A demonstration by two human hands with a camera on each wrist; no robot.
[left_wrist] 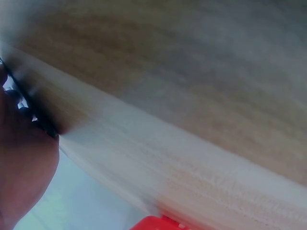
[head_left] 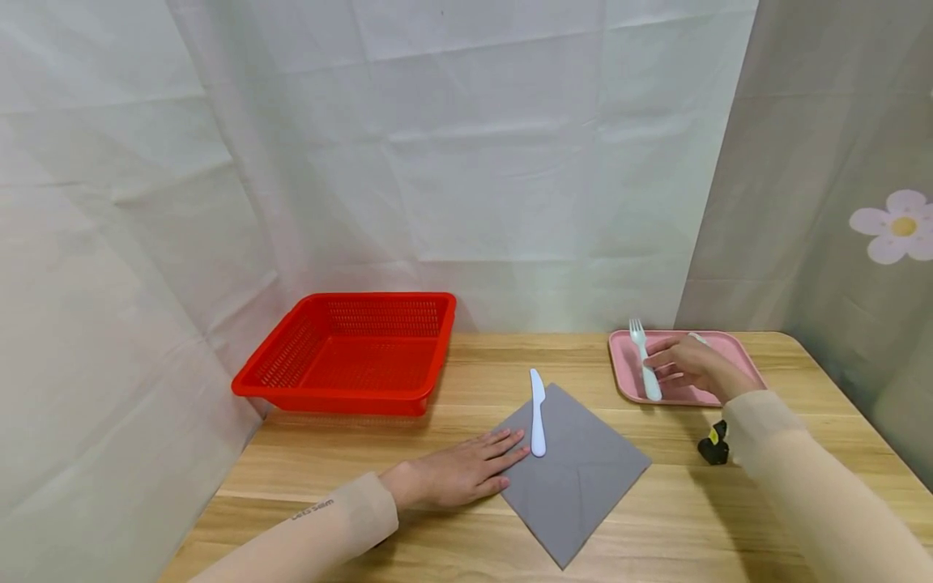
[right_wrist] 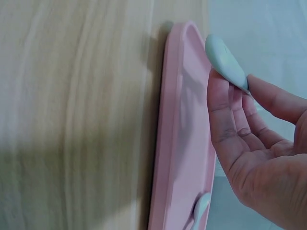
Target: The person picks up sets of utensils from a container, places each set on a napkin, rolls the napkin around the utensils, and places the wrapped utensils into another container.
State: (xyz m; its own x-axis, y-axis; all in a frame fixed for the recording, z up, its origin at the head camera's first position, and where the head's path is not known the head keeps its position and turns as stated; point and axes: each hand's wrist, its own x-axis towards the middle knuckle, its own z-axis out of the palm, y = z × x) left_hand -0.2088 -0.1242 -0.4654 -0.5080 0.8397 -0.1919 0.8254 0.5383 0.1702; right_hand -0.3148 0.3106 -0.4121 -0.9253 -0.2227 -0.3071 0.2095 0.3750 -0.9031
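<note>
Two bare hands work well apart in the head view: the left hand point(head_left: 466, 468) lies flat, fingers straight and slightly spread, on the left edge of one grey napkin point(head_left: 583, 478), while the right hand point(head_left: 688, 364) pinches one pale fork point(head_left: 649, 380) by its handle over the left part of one pink tray point(head_left: 625, 364). One pale knife point(head_left: 538, 421), smooth and plastic-looking, lies on the napkin just beside the left fingertips, its blade reaching past the edge. The napkin is a flat, matt square turned cornerwise, with faint creases. The tray is a shallow rounded rectangle; a second pale utensil point(head_left: 698, 338) lies on it, partly hidden behind the right hand. Off to the left stands one red basket point(head_left: 335, 397), glossy plastic, its walls pierced with rows of small slots. All rest on one table point(head_left: 452, 551) with striped wood grain, before wrinkled pale curtains point(head_left: 496, 162), where one printed five-petalled flower point(head_left: 902, 227) shows.

The left wrist view is blurred: part of the left hand, bare wood and one red corner of the basket appear; what lies beneath the fingers cannot be told.

The right wrist view shows thumb and fingertips clamped on the fork's rounded handle end, beside the tray's smooth raised rim, with the second utensil lying on the tray below
</note>
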